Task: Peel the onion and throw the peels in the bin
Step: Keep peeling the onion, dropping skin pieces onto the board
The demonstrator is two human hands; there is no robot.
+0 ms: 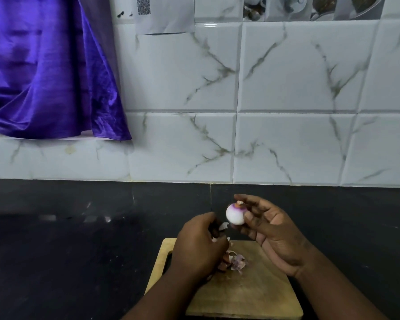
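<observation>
1. The right hand (270,229) is holding the onion (235,214) up above the far edge of the board (247,294), palm turned toward the camera and fingers loosely curled.
2. The onion is sitting at the fingertips of that hand, pinched between the thumb on top and the fingers at its right and underside; it is looking almost wholly peeled, white and glossy, with a purple ring and a small stub of dry skin at its top end.
3. The left hand (200,244) is hovering just left of and slightly below the onion, not touching it, with its back toward the camera.
4. That hand is curling closed around a few pale scraps of peel (223,226), which are sticking out between its fingers near the onion's lower left side.
5. A small pile of peels (237,262) is lying on the board, just beside and partly under the left hand, below the onion.
6. The board is resting on the dark counter (79,250), close to the person.
7. Behind the counter a marbled tile wall (286,100) is rising, with a purple cloth (44,72) hanging at its left and a paper (164,15) stuck up near the top.
</observation>
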